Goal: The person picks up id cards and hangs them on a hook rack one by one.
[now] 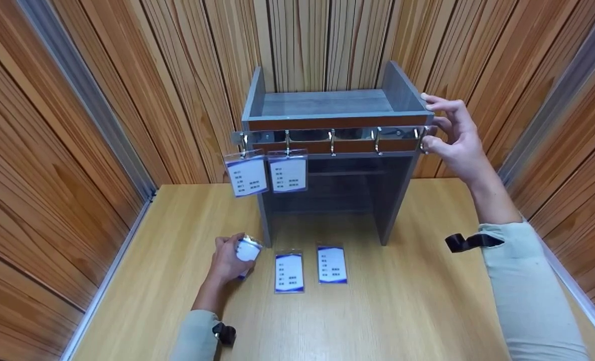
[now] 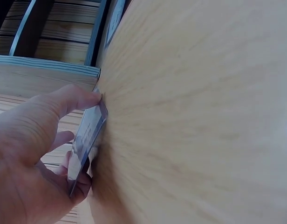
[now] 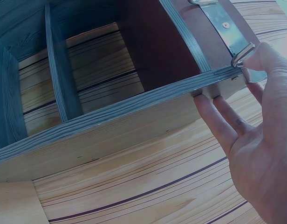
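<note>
Two of the five badges in view hang from the metal rail (image 1: 307, 135) across the front of the grey rack (image 1: 337, 121), so by count somewhat under half appear to be up. The first hanging badge (image 1: 247, 175) is on the leftmost hook (image 1: 244, 144) and tilts slightly; the second hanging badge (image 1: 288, 173) is just beside it on the next hook and sits straighter. Three are off the rail. The left hand (image 1: 227, 258) holds one, the held badge (image 1: 248, 249), between thumb and fingers, tilted low over the table (image 1: 378, 311) near the rack's left foot; whether its edge touches the wood is hard to tell even from the left wrist. The other two, the left flat badge (image 1: 289, 272) and the right flat badge (image 1: 332, 264), lie apart, printed side up, in front of the rack. Meanwhile the right hand (image 1: 456, 138) grips the rack's front right corner, thumb at the end hook (image 1: 421, 139) and fingertips against the side panel. That hook, the middle hook (image 1: 332, 142) and the fourth hook (image 1: 377, 141) carry no badge.
</note>
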A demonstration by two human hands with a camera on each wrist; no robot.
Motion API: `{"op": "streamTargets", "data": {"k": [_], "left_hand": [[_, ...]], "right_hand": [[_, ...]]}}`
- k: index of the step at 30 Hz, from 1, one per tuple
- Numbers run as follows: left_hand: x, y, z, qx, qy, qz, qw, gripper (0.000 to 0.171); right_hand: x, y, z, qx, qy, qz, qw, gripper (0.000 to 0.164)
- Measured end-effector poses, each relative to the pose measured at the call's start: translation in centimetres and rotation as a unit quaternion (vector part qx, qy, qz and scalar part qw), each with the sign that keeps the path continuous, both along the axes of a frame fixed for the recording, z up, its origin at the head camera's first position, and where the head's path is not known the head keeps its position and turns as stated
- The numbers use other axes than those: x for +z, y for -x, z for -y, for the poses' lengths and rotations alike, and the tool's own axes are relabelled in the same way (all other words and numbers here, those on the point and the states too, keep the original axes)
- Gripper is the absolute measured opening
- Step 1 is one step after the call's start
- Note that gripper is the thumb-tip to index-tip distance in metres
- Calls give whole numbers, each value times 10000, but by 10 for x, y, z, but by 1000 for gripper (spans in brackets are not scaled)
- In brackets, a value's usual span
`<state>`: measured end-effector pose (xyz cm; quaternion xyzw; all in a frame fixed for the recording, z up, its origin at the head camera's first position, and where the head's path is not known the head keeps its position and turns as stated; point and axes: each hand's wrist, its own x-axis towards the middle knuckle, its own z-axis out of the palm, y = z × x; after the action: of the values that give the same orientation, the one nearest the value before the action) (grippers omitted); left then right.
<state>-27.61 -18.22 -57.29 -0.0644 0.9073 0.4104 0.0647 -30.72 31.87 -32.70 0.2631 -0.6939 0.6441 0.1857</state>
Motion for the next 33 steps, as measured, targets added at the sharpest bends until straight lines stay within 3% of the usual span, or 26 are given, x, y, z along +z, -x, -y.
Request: {"op": "streamTargets", "data": {"k": [10,19,33], "left_hand": [[0,0,0,35,-95,48,9999,90],[9,2,6,-55,-169,-11,9998,92],[11,-6,7,-154,73,-67,9998,88]], "right_hand": [[-1,1,1,57,90,-10,9999,51],[2,0,0,119,78,-85,9999,49],[-1,2,0,79,79,-56,9999,50]]}}
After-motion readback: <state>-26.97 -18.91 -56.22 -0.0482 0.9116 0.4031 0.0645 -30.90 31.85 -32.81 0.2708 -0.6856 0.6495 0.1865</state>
